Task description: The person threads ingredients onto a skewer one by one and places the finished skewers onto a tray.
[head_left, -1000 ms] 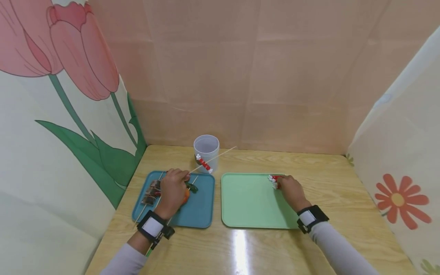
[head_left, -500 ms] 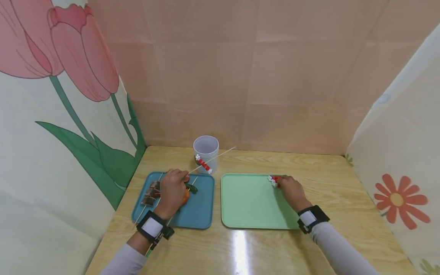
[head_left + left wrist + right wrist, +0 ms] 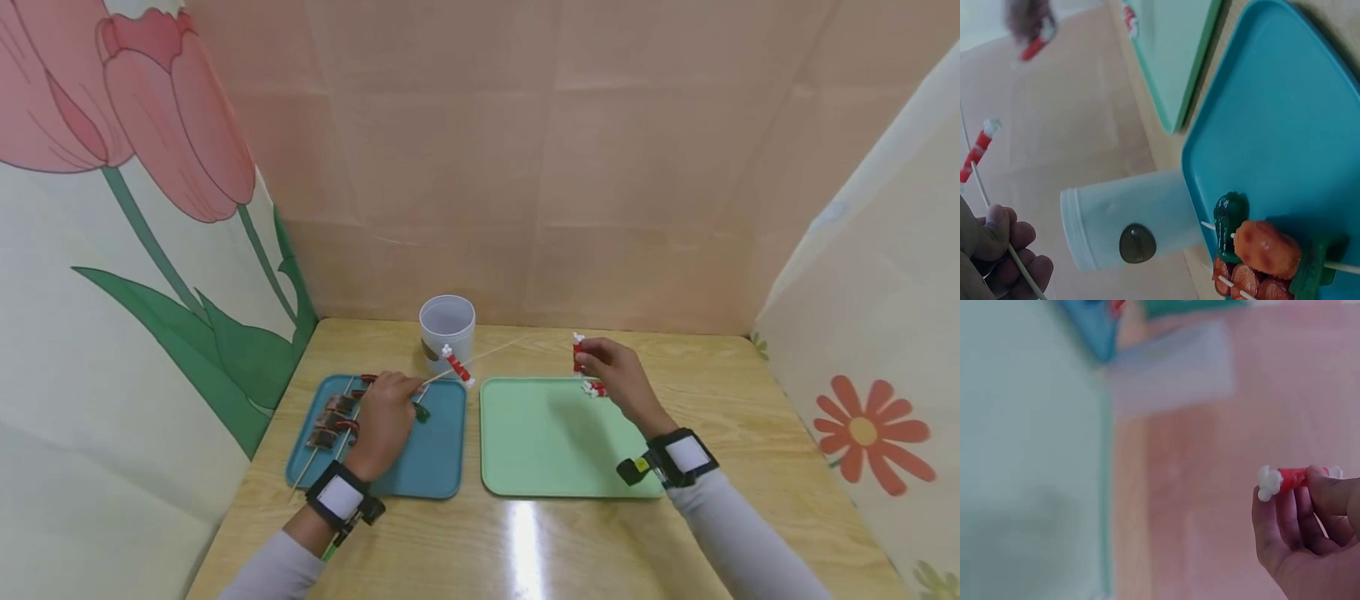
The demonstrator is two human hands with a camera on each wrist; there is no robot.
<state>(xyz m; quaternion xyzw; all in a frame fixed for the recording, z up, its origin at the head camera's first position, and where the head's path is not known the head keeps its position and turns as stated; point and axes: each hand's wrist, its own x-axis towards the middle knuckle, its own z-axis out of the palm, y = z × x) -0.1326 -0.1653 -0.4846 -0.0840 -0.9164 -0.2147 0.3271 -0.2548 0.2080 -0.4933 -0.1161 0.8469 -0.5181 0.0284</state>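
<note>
My left hand (image 3: 384, 421) grips a thin wooden skewer (image 3: 498, 348) above the blue tray. Threaded on that skewer is a red piece with white knobbed ends (image 3: 458, 367), seen too in the left wrist view. Between thumb and fingers, my right hand (image 3: 621, 382) pinches a second such red-and-white piece (image 3: 1292, 479), raised over the back edge of the green tray (image 3: 540, 446). More red and white shows at that edge, a piece lying on the tray (image 3: 596, 389) and partly hidden by my right hand.
Loaded skewers with toy-like food (image 3: 1267, 249) lie on the blue tray (image 3: 435, 467), partly behind my left hand. A pale cup (image 3: 448, 329) stands at the table's back, by the blue tray. Fabric walls enclose the table (image 3: 450, 550) behind and at both sides.
My right hand has lifted a red-and-white piece up and slightly left from the green tray. My left hand has shifted slightly right with the skewer, uncovering more food on the blue tray.
</note>
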